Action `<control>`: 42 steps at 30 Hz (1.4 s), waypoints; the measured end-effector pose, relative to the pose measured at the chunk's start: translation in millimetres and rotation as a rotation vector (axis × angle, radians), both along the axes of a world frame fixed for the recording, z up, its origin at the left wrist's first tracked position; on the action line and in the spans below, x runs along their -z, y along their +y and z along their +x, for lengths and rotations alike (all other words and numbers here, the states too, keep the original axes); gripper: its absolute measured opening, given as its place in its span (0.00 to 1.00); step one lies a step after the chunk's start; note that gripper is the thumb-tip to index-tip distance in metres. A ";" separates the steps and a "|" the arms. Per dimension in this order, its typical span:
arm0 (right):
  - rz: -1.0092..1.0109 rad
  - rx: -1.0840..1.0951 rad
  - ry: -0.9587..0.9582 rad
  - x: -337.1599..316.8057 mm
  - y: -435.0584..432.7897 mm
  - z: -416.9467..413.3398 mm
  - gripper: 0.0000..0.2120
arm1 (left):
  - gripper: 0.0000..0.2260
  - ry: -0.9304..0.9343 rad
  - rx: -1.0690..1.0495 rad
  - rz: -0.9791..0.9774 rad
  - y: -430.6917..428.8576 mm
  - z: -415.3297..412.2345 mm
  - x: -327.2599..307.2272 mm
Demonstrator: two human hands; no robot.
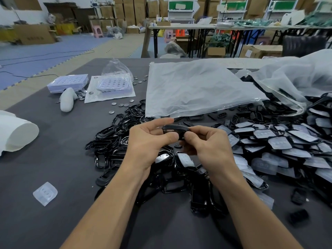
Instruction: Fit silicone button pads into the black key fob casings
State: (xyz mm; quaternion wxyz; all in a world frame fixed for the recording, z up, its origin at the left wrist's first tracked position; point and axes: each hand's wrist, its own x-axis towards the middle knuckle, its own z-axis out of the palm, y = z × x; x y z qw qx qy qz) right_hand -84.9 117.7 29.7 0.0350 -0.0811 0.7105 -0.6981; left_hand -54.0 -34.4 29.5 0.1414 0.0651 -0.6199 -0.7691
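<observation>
Head view: a black casing (175,131) is pinched edge-on between both hands, above the gap between two heaps on the table (53,141). The left hand (149,141) grips its left end with thumb and forefinger; the right hand (206,142) clamps its right end. Whether a pad is seated inside it cannot be told. Right of the casing, a large pile of fitted casings (278,146) is seen; left of it, many empty frames (111,137) remain. A loose pad (45,193) lies far to its left.
</observation>
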 end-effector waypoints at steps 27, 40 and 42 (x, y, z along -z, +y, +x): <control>-0.131 -0.186 -0.127 1.5 5.0 -1.2 0.16 | 0.14 -0.108 0.203 0.202 -16.6 -2.5 1.5; 0.503 0.280 0.713 15.5 -8.1 10.2 0.12 | 0.07 -0.190 0.008 0.167 11.0 -8.0 8.5; 0.610 0.225 0.746 16.2 -11.3 10.3 0.14 | 0.07 -0.198 -0.065 0.130 8.7 -10.1 10.6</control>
